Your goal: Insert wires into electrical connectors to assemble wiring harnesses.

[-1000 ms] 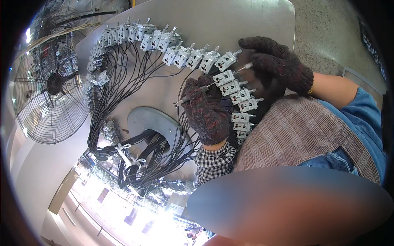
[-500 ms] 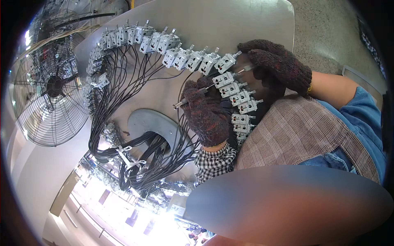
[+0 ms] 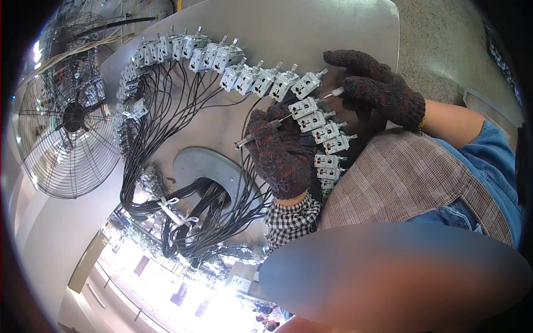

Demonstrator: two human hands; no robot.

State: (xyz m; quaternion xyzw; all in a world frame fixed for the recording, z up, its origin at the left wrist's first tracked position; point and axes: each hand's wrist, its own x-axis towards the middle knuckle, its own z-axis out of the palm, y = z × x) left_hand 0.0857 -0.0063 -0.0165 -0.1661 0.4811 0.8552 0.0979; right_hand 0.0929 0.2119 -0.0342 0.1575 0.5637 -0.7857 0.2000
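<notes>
My left hand [image 3: 280,161], in a dark knitted glove, is closed around a slim metal screwdriver [image 3: 244,141]. The thin tip of the screwdriver reaches the side of a small grey metal block [image 3: 302,109] in a curved row. From that block a short metal shaft [image 3: 335,92] points toward my right hand [image 3: 383,86], also gloved. The right fingers are stretched out and apart beside the shaft; the thumb is hidden, and contact with the shaft is unclear. More grey blocks [image 3: 337,144] with shafts run down toward my plaid apron.
The row of blocks curves along the metal table [image 3: 311,28]. Black wires [image 3: 150,144] run from it to an oval table opening [image 3: 186,161], bundled with a white tie [image 3: 176,213]. A caged fan [image 3: 72,119] stands at left.
My right fingers have lifted slightly and spread away from the metal shaft, baring more of it. My left hand and the screwdriver stay almost in place.
</notes>
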